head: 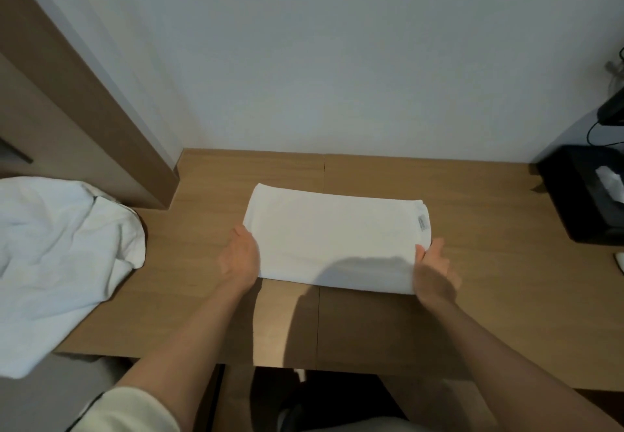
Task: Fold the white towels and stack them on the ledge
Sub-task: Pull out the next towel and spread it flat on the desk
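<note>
A folded white towel (pixel 334 242) lies flat on the wooden ledge (pixel 472 263), its small label at the right end. My left hand (pixel 238 256) holds the towel's left end, with the fingers tucked out of sight beneath the edge and the thumb alongside it. At the right end, my right hand (pixel 434 269) has its thumb on top of the towel's near corner and a finger stretched along the side. A loose, crumpled white towel (pixel 60 256) lies at the left, hanging over the ledge's front edge.
A black tissue box (pixel 584 192) stands at the right end of the ledge, with cables and a dark device behind it. A white wall backs the ledge. A brown wooden panel (pixel 84 111) rises at the left.
</note>
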Demonstrator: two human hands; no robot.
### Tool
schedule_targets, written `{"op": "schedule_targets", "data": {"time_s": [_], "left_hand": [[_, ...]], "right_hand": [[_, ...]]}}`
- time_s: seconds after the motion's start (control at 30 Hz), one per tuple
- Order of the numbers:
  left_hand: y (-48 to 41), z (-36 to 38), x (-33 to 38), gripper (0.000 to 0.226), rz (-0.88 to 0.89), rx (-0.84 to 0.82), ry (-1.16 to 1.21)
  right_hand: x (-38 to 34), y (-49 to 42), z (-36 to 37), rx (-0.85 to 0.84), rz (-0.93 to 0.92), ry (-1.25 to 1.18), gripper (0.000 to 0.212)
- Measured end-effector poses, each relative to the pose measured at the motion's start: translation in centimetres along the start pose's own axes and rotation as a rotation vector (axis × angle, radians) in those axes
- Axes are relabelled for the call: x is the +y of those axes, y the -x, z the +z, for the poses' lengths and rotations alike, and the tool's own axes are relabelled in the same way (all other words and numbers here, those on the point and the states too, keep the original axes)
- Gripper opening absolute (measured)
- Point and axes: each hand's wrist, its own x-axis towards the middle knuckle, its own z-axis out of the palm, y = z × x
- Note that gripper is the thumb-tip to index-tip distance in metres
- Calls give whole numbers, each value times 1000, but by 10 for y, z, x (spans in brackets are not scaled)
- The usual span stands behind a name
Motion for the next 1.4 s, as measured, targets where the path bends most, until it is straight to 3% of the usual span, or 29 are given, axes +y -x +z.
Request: {"op": "schedule_targets", "data": {"time_s": [0.1,0.2,0.27,0.47,0.63,0.83,1.03,1.2,1.4], "left_hand": [[7,0,-5,27,64,80,-133],[7,-4,-9,61,247,211,-281],[8,-5,2,71,354,225,-254],[12,22,74,61,534,49,-93],[13,51,103,61,553,-32,-169],[2,62,89,53,668,47,-77],[-29,54,56,53,541,59,-197],[-51,38,18,57,428,73,-162],[-52,25,12,63,425,31,-183]], "right_hand": [[-3,6,-6,44,-78,27,37],[-9,6,-13,218,-238,204,37],[-17,5,-14,339,-319,254,36],[-73,8,15,49,-531,32,43],[-103,7,53,-101,-567,159,51],[-86,-2,68,-89,-602,257,56],[-73,-9,58,-81,-587,210,57],[-41,-29,43,-41,-448,218,59],[-33,-31,30,-42,-423,213,58]]}}
